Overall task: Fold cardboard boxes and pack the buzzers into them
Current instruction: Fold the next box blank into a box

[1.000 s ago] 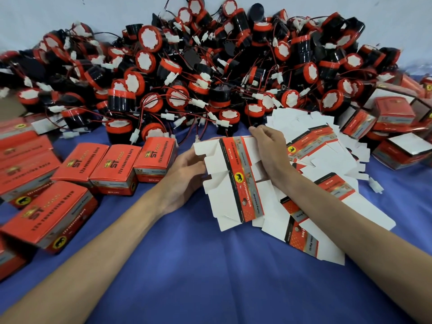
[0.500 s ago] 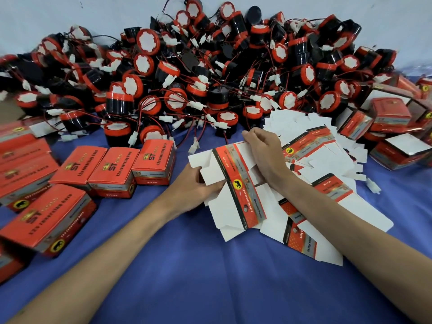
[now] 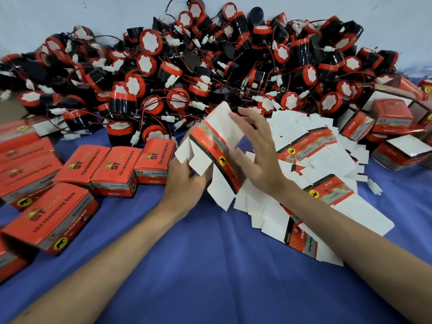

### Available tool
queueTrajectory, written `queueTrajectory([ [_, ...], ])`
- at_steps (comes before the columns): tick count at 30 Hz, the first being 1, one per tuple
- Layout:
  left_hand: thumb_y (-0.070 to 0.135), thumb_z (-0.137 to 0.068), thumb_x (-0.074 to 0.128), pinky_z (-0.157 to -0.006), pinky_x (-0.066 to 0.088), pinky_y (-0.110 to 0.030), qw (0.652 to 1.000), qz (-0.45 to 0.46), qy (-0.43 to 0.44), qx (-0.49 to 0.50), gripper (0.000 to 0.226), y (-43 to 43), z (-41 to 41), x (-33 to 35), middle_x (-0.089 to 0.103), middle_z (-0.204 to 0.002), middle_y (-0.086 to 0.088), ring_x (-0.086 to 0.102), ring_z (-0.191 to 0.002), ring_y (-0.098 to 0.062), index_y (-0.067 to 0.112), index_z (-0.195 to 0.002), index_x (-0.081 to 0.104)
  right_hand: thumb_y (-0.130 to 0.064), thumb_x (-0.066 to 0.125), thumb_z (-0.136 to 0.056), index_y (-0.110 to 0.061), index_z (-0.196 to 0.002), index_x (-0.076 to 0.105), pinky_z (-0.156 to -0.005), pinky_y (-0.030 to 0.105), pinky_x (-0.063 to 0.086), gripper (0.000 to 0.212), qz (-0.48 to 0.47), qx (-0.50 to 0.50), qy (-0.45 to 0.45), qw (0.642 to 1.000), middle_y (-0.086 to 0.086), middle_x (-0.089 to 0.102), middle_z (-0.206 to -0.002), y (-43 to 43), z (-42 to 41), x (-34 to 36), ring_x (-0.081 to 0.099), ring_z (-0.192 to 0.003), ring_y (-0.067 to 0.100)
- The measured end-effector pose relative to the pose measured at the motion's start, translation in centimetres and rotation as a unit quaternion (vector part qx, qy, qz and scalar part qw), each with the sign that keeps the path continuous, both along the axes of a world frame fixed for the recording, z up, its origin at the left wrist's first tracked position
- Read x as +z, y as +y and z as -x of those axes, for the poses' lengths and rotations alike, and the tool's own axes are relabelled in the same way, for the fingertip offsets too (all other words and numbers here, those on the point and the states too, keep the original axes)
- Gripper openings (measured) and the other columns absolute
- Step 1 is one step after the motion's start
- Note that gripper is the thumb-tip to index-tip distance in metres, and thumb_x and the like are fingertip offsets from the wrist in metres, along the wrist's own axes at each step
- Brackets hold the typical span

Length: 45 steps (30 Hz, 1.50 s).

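1. A flat blank (image 3: 217,146) is held lifted above the middle of the table (image 3: 210,277). It is tilted, with its red printed band running slantwise and its white flaps fanned out.
2. The blank's lower left flaps are gripped by the left hand (image 3: 184,181), with the fingers curled round them.
3. The right hand (image 3: 257,150) is laid wide against the blank's right side, fingers spread and nearly straight. Whether the thumb is hooked behind the card cannot be told, since the picture is blurred there.
4. A stack (image 3: 327,164) of more flat card is spread on the table just right of the hands. It is partly covered by the right forearm and reaches toward the right edge.
5. The buzzers (image 3: 210,66), black with red rims and white faces, are heaped along the far edge against a pale wall (image 3: 70,17). Red wires and white plugs are tangled among them.
6. 3 closed boxes (image 3: 117,164) are set in a row just left of the left hand, at the front of the heap. More closed ones are scattered toward the left edge.
7. Other boxes (image 3: 392,118) are piled near the far right corner.
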<state>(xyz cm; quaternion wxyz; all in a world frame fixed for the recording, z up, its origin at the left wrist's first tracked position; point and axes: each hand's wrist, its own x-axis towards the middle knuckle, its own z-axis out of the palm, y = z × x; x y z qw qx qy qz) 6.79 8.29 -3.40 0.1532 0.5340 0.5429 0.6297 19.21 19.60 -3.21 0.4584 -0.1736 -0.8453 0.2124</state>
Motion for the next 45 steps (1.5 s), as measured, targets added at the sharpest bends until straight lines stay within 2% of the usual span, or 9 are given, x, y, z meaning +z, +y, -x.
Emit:
queueTrajectory([
  [3,-0.004,-0.082,0.051,-0.072,0.041,-0.012,0.998,-0.008,0.042,0.047,0.019,0.3,0.3,-0.4,0.056,-0.083,0.01,0.053,-0.078,-0.004,0.006,-0.097,0.055,-0.037,0.045,-0.092,-0.012,-0.146,0.032,-0.106,0.044,0.039,0.061,-0.076,0.076,-0.112,0.988,0.019,0.024,-0.154,-0.2,-0.1,-0.3,0.026,-0.141,0.028],
  [8,0.007,-0.087,0.052,-0.095,0.045,-0.054,0.994,-0.007,0.088,0.068,0.042,0.4,0.5,-0.2,0.057,-0.115,-0.019,0.053,-0.112,-0.037,-0.005,-0.127,0.049,-0.059,0.041,-0.092,-0.012,-0.153,0.02,-0.113,0.042,0.032,0.08,-0.068,0.124,-0.145,0.979,0.013,0.004,-0.161,-0.3,-0.2,0.0,0.012,-0.148,0.019],
  [13,-0.011,-0.09,0.05,-0.111,0.036,-0.043,0.985,-0.05,0.142,0.079,0.052,0.2,0.3,-0.2,0.047,-0.14,-0.016,0.041,-0.134,-0.025,-0.001,-0.14,0.041,-0.068,0.054,-0.081,-0.007,-0.152,0.008,-0.117,0.042,0.028,0.105,-0.091,0.133,-0.148,0.976,0.018,-0.005,-0.16,-0.6,0.1,0.1,0.001,-0.149,0.019],
  [17,-0.016,-0.085,0.043,-0.113,0.028,-0.022,0.976,-0.077,0.177,0.098,0.063,0.2,0.1,-0.2,0.04,-0.144,-0.014,0.034,-0.136,-0.013,0.009,-0.142,0.033,-0.039,0.078,-0.076,-0.001,-0.152,0.004,-0.106,0.04,0.042,0.112,-0.104,0.144,-0.159,0.971,0.02,-0.01,-0.159,-0.8,0.2,0.1,0.0,-0.15,0.022],
  [22,-0.02,-0.087,0.046,-0.112,0.029,-0.021,0.98,-0.067,0.161,0.099,0.062,0.2,0.2,0.0,0.041,-0.143,-0.013,0.034,-0.135,-0.009,0.011,-0.14,0.035,-0.014,0.069,-0.07,-0.004,-0.152,0.006,-0.075,0.035,0.053,0.103,-0.099,0.15,-0.151,0.972,0.018,-0.005,-0.16,-1.2,0.1,0.3,0.013,-0.148,0.016],
  [28,-0.02,-0.082,0.043,-0.112,0.024,-0.014,0.98,-0.045,0.166,0.101,0.067,0.4,0.5,-0.3,0.035,-0.142,0.0,0.029,-0.135,-0.002,0.007,-0.142,0.039,-0.021,0.054,-0.067,0.004,-0.149,0.021,-0.117,0.035,0.027,0.091,-0.069,0.146,-0.141,0.977,0.02,0.01,-0.158,-0.8,0.0,0.1,0.01,-0.149,0.024],
  [32,-0.022,-0.077,0.042,-0.109,0.024,-0.009,0.985,0.016,0.147,0.093,0.075,0.6,0.8,-0.5,0.036,-0.142,0.006,0.029,-0.134,0.0,0.01,-0.145,0.041,-0.023,0.049,-0.067,0.002,-0.145,0.032,-0.117,0.04,0.026,0.083,-0.033,0.132,-0.119,0.984,0.016,0.024,-0.155,-0.4,0.0,-0.1,0.02,-0.146,0.023],
  [38,-0.016,-0.078,0.047,-0.108,0.035,-0.018,0.991,0.08,0.098,0.053,0.078,0.6,0.8,-0.3,0.039,-0.146,0.003,0.034,-0.135,-0.005,0.019,-0.147,0.038,-0.023,0.05,-0.07,-0.003,-0.14,0.044,-0.106,0.018,0.034,0.073,0.016,0.128,-0.081,0.988,0.01,0.037,-0.149,0.0,0.0,-0.2,0.034,-0.14,0.016],
  [45,0.005,-0.074,0.054,-0.114,0.032,-0.047,0.994,0.069,0.081,-0.036,0.08,0.0,0.4,0.1,0.026,-0.152,0.004,0.024,-0.144,-0.014,0.031,-0.145,0.027,-0.029,0.048,-0.067,0.004,-0.13,0.053,-0.101,0.054,0.044,0.071,0.101,0.15,-0.004,0.984,0.017,0.052,-0.136,-0.2,-0.1,0.6,0.048,-0.129,0.029],
])
